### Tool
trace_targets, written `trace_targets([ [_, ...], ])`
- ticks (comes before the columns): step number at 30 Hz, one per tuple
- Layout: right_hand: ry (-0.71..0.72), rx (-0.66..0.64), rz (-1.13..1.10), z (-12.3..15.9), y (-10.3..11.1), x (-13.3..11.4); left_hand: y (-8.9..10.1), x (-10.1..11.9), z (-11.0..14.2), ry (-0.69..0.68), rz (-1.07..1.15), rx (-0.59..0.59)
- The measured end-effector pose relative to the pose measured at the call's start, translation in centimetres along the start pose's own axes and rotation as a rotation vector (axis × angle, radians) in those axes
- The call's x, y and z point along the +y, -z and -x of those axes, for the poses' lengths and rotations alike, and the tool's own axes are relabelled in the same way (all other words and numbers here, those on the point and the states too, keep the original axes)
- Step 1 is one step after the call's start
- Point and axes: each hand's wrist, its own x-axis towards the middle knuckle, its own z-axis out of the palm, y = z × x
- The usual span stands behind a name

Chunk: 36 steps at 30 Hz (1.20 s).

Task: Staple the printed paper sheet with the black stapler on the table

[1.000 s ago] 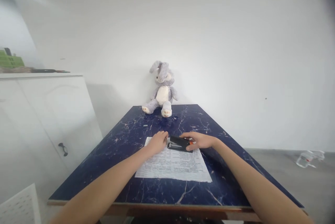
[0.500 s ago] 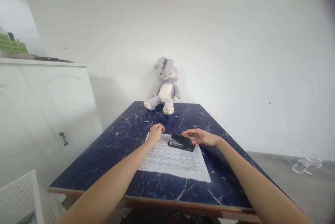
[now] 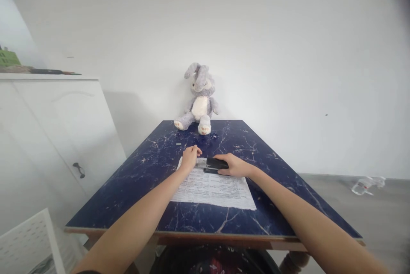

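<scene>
Right hand (image 3: 232,165) wraps stapler (image 3: 215,163) at right end, thumb near side, fingers far side; stapler on far part of paper (image 3: 214,189), mouth facing left. Left hand (image 3: 191,157), loosely curled, by paper's far left corner; cannot tell whether it pinches anything. Best: stapler level, paper flat, left hand clear of mouth.

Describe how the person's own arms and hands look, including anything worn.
The left hand and right hand show no gloves or watch. The left arm and right arm are bare where visible, except a dark edge low on the left, perhaps a sleeve.
</scene>
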Motion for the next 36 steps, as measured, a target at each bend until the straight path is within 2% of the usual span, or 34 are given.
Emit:
trace_targets([
  [3, 0.031, 0.201, 0.195, -0.3, -0.8, 0.3, -0.3, 0.9, 0.3, 0.034, 0.252, 0.048],
  [6, 0.120, 0.384, 0.572, -0.3, -1.0, 0.7, -0.7, 2.0, 1.0, 0.245, 0.574, -0.094],
  [8, 0.188, 0.389, 0.808, -0.2, -1.1, 0.7, -1.1, 2.6, 1.5, 0.321, 0.688, -0.228],
  [10, 0.220, 0.363, 0.938, -0.3, -1.1, 0.5, -1.5, 2.9, 2.0, 0.295, 0.733, -0.313],
  [12, 0.211, 0.355, 0.966, -0.5, -1.2, 0.2, -1.7, 2.9, 2.2, 0.254, 0.714, -0.343],
  [14, 0.141, 0.390, 0.902, -0.7, -1.3, 0.2, -1.6, 2.8, 2.1, 0.251, 0.644, -0.287],
  [16, -0.029, 0.497, 0.737, -0.8, -1.2, 0.3, -1.2, 2.7, 1.8, 0.231, 0.539, -0.129],
  [18, -0.225, 0.554, 0.487, -0.8, -0.9, 0.8, -0.4, 2.9, 1.5, 0.119, 0.402, 0.039],
  [19, -0.286, 0.530, 0.365, -0.7, -0.8, 1.0, 0.0, 3.2, 1.5, 0.034, 0.322, 0.093],
  [21, -0.289, 0.399, 0.192, -0.5, -0.6, 1.3, 0.7, 4.1, 1.7, -0.139, 0.174, 0.126],
  [23, -0.197, 0.309, 0.119, -0.4, -0.5, 1.2, 1.0, 5.2, 2.3, -0.281, 0.063, 0.104],
  [24, -0.140, 0.325, 0.104, -0.4, -0.5, 1.0, 1.0, 5.7, 2.7, -0.354, 0.020, 0.081],
  [28, 0.044, 0.584, 0.000, -0.6, -0.3, -0.5, 0.0, 7.0, 4.5, -0.610, -0.070, -0.112],
  [31, 0.140, 0.626, -0.054, -0.5, 0.1, -1.2, -0.9, 7.0, 5.1, -0.575, -0.012, -0.250],
  [34, 0.183, 0.651, -0.034, -0.1, 0.4, -1.2, -1.0, 6.6, 5.0, -0.466, 0.017, -0.264],
  [36, 0.220, 0.609, -0.040, 0.1, 0.5, -1.1, -0.8, 6.5, 4.8, -0.435, 0.005, -0.253],
])
